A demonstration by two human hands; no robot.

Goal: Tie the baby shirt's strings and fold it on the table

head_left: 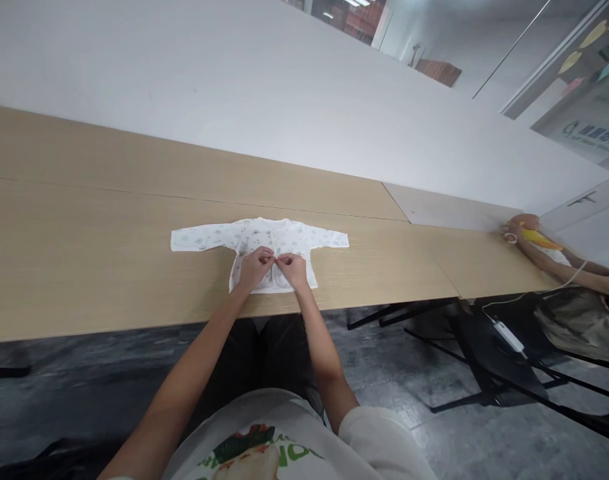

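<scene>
A small white baby shirt (pixel 297 235) with a scattered print lies spread on the wooden table, both sleeves stretched out to the sides. My left hand (pixel 256 267) pinches the shirt's front edge near the middle of the chest. Close beside it, my right hand (pixel 292 269) pinches the fabric at the same front opening, fingertips almost touching those of the left. Whatever small fastening may be between the fingers is too small to make out. The lower front of the shirt is partly covered by my hands.
The long wooden table (pixel 84 267) runs along a white wall (pixel 209 87). At the far right, another person's arms (pixel 549 260) rest on the table near something yellow. Black folding chairs (pixel 499 360) stand at right, one with a white power strip (pixel 508 336) on it.
</scene>
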